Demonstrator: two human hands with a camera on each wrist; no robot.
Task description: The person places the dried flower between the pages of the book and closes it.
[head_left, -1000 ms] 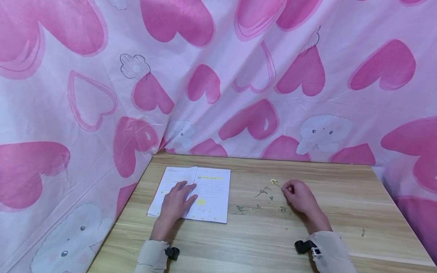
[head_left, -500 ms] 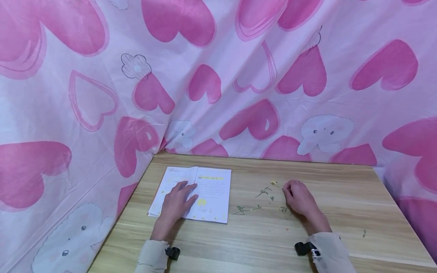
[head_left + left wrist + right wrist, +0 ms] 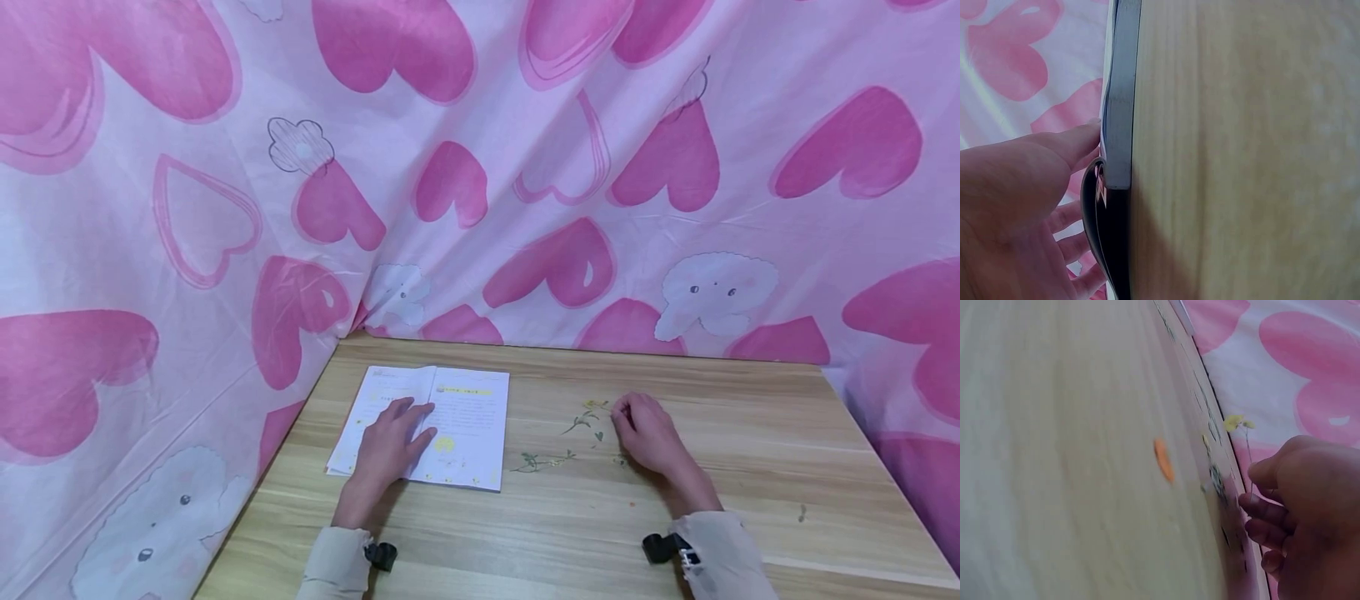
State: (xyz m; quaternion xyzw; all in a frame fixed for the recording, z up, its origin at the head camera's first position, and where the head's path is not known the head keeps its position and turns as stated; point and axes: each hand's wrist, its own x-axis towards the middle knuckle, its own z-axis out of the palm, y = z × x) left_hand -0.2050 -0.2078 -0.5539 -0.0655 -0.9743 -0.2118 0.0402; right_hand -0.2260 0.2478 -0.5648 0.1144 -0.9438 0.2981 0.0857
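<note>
My left hand lies with fingers spread over an open book. From low down, the left wrist view shows the book's edge beside the palm. To the right, my right hand pinches the thin stem of a small yellow flower between thumb and fingertips. The bloom stands up above the fingers in the right wrist view. A leafy sprig lies just left of that hand, and a longer sprig lies nearer the book.
A small orange petal-like piece lies on the wooden table. Tiny green bits are scattered near the right hand, with another scrap farther right. Pink heart-print cloth hangs behind and left of the table.
My right hand has shifted slightly left with the flower, whose bloom now overlaps the leafy sprig in the head view. My left hand stays on the book.
</note>
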